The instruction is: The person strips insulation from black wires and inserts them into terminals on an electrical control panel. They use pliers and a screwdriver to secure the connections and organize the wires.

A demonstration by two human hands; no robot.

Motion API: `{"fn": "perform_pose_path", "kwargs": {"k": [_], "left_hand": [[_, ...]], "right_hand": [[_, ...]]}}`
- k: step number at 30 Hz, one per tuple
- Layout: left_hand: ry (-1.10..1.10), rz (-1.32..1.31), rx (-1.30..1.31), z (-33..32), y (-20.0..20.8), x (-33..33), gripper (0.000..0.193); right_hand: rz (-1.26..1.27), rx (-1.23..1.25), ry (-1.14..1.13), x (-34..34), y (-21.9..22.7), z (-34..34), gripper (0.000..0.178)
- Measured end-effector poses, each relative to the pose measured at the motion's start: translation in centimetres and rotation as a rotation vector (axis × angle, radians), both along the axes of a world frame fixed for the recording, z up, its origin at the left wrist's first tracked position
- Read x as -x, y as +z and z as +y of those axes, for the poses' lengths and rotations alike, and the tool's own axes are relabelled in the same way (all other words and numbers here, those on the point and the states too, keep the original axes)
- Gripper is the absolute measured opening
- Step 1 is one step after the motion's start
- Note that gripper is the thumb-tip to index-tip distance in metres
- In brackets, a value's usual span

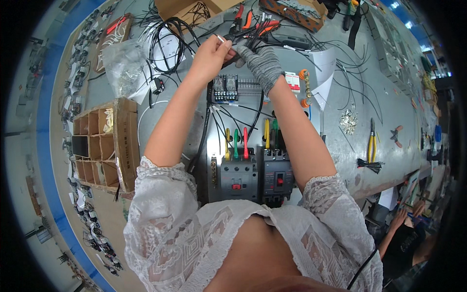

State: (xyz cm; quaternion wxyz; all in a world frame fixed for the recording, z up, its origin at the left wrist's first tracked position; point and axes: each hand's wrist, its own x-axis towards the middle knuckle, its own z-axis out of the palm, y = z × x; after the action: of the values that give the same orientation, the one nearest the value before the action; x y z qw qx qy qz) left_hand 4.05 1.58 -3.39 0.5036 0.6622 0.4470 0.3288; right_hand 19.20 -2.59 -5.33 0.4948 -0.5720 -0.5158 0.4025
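My bare left hand (210, 57) is closed at the far edge of a grey metal panel (311, 73). Thumb and finger pinch a small white sleeve-like piece (221, 39). Beside it, my right hand (261, 64), in a grey knitted glove, is curled around black wires (256, 35); its fingertips are partly hidden. Below the hands, the panel carries a row of relays (226, 88), a contactor-like block (238, 179) with a red button, and a circuit breaker (279, 177). Yellow, green and red sleeved cables rise from these two blocks.
Left of the panel stand a divided cardboard box (125, 146), a clear plastic bag (124, 68) and a black cable coil (158, 46). Red-handled pliers (238, 17) lie beyond my hands. To the right are yellow-handled pliers (372, 143) and metal pieces (348, 121). Another person (406, 238) sits lower right.
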Motion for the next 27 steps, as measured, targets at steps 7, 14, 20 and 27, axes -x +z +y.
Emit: {"fn": "perform_pose_path", "kwargs": {"k": [7, 14, 20, 27], "left_hand": [[-0.021, -0.049, 0.073, 0.3, 0.1, 0.2, 0.025], [-0.003, -0.125, 0.088, 0.3, 0.0, -0.3, 0.022], [-0.001, -0.168, 0.056, 0.0, 0.2, -0.6, 0.017], [-0.019, -0.13, -0.05, -0.5, 0.5, -0.3, 0.017]], "right_hand": [[0.089, 0.045, 0.07, -0.2, 1.0, -0.5, 0.015], [0.15, 0.094, 0.059, 0.0, 1.9, -0.9, 0.015], [0.133, 0.022, 0.024, -0.2, 0.2, -0.2, 0.014], [0.121, 0.034, 0.035, 0.0, 0.6, -0.4, 0.016]]}}
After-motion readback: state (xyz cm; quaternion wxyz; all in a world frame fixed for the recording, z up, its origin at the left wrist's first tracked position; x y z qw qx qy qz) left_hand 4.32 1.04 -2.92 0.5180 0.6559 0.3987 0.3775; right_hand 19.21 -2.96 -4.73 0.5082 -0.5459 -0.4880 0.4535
